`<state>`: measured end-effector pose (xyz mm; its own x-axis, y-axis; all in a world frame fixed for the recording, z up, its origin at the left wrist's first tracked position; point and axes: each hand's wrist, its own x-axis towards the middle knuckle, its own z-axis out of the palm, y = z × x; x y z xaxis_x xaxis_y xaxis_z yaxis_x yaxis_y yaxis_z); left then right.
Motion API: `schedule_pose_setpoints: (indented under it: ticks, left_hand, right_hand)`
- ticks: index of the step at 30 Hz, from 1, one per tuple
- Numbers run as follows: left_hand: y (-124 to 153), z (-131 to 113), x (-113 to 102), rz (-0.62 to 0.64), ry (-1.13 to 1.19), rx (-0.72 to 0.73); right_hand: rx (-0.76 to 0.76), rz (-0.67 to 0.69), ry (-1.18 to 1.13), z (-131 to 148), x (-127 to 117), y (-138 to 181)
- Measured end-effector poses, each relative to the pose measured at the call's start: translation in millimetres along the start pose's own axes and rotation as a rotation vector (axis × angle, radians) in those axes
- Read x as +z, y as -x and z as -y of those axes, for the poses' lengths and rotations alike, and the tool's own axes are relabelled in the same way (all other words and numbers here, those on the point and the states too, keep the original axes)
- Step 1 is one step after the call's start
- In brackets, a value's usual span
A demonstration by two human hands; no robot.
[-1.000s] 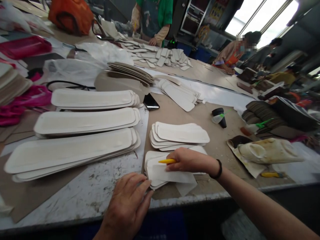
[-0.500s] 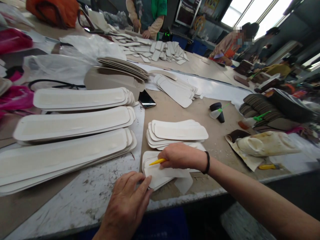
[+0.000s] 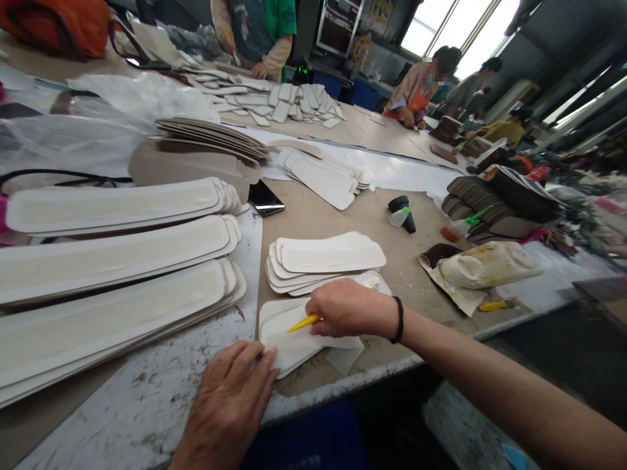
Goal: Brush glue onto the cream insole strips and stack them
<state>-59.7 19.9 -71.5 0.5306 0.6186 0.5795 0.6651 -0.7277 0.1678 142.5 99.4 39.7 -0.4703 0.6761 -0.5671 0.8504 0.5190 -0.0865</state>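
My right hand (image 3: 353, 309) is closed around a yellow pointed tool (image 3: 304, 322), whose tip points left over the top white panel (image 3: 289, 349) of a small stack near the table's front edge. Under that hand a thin translucent strip (image 3: 345, 354) hangs over the panel's right side; I cannot tell whether the fingers hold it too. My left hand (image 3: 235, 388) lies with fingers stretched out, the fingertips touching the stack's lower left edge. Just behind sits another stack of short white panels (image 3: 333, 254).
Long white panels (image 3: 112, 287) lie in stacks on the left. Further back are a phone (image 3: 266, 198), more white pieces (image 3: 323, 176) and a black cup-like object (image 3: 402, 214). A yellow-handled tool (image 3: 496, 305) lies at right. Co-workers stand across the table.
The camera view has swung right, so the table things sit further left. My right hand with the yellow tool has slid slightly right along the panel. My left hand stays at the stack's edge.
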Motion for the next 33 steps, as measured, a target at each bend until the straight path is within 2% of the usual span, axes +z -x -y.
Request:
schedule_pose_setpoints:
  ticks: [6,10,15,19,26,29,33]
  left_hand:
    - [8.9,9.7,2.5,0.07,-0.112,0.174]
    - [11.5,9.8,5.4,0.034,-0.068,0.174]
    - [12.4,10.6,8.9,0.013,-0.007,0.151]
    - [10.8,12.2,7.1,0.013,-0.007,0.221]
    - [16.0,14.6,8.4,0.033,0.027,0.188]
    - [14.6,15.6,9.6,0.011,0.059,0.156]
    - [12.2,16.4,10.2,-0.005,0.09,0.182]
  right_hand:
    - [0.218,-0.164,-0.102,-38.2,23.1,60.1]
    - [0.368,-0.247,-0.205,-57.8,41.1,82.2]
    - [0.464,-0.323,-0.145,-66.7,56.6,76.2]
    - [0.513,-0.336,0.011,-66.2,56.8,65.9]
    - [0.464,-0.312,0.083,-67.8,48.8,57.8]
    - [0.441,-0.308,0.079,-72.0,50.8,54.5]
    - [0.419,-0.311,0.067,-76.8,55.3,50.3]
